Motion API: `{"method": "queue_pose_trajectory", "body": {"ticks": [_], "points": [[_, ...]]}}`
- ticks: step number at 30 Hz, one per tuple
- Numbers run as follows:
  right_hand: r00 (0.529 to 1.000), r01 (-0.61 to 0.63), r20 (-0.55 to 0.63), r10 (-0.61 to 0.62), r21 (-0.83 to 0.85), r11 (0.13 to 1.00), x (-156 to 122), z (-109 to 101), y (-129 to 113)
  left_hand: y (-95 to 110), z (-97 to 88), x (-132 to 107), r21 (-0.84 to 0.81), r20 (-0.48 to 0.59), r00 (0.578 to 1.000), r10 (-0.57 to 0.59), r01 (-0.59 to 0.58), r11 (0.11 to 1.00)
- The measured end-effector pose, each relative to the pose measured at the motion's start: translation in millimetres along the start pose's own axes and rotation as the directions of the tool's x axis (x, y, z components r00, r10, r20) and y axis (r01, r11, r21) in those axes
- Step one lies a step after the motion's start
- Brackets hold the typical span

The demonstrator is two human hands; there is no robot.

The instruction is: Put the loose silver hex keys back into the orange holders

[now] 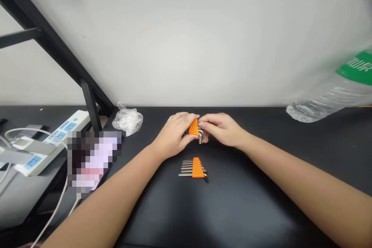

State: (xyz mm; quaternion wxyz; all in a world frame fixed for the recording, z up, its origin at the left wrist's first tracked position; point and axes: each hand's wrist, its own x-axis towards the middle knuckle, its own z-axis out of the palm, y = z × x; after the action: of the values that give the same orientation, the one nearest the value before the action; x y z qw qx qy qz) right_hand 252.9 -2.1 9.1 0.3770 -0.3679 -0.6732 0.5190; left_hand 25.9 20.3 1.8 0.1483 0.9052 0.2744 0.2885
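Note:
My left hand is wrapped round an orange hex key holder, thumb below and fingers above. Bent silver hex keys stick out of its right side. My right hand is closed there, its thumb and forefinger pinching a hex key at the holder's upper edge; part of that key is hidden by the fingers. Closer to me on the black table lies a second orange holder with several hex keys in it, their long arms pointing left and the bent ends right.
A crumpled clear plastic bag lies at the back left by a black metal frame. Farther left are a white power strip, cables and a pixelated item. A large clear bottle with a green label lies at the right.

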Motion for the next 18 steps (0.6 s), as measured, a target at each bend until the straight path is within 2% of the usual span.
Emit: {"method": "queue_pose_trajectory", "body": {"ticks": [7, 13, 15, 16, 18], "points": [[0.988, -0.117, 0.118, 0.095, 0.190, 0.975, 1, 0, 10, 4, -2.8, 1, -0.028, 0.000, 1.000, 0.006, -0.006, 1.000], [0.970, -0.209, 0.193, 0.148, 0.345, 0.915, 2, 1, 16, 10, -0.4, 1, -0.016, 0.023, 0.999, 0.043, -0.043, 0.999], [0.976, -0.198, 0.142, 0.162, 0.294, 0.935, 4, 1, 17, 7, -1.4, 1, 0.005, 0.013, 0.999, 0.045, -0.045, 0.999], [0.983, -0.178, 0.079, 0.164, 0.238, 0.955, 5, 1, 18, 5, -2.6, 1, 0.021, 0.004, 1.000, 0.027, -0.027, 0.999], [0.989, -0.119, -0.088, 0.121, 0.020, 0.993, 7, 1, 20, -2, -6.0, 0, 0.051, -0.028, 0.999, -0.039, 0.040, 0.998]]}}
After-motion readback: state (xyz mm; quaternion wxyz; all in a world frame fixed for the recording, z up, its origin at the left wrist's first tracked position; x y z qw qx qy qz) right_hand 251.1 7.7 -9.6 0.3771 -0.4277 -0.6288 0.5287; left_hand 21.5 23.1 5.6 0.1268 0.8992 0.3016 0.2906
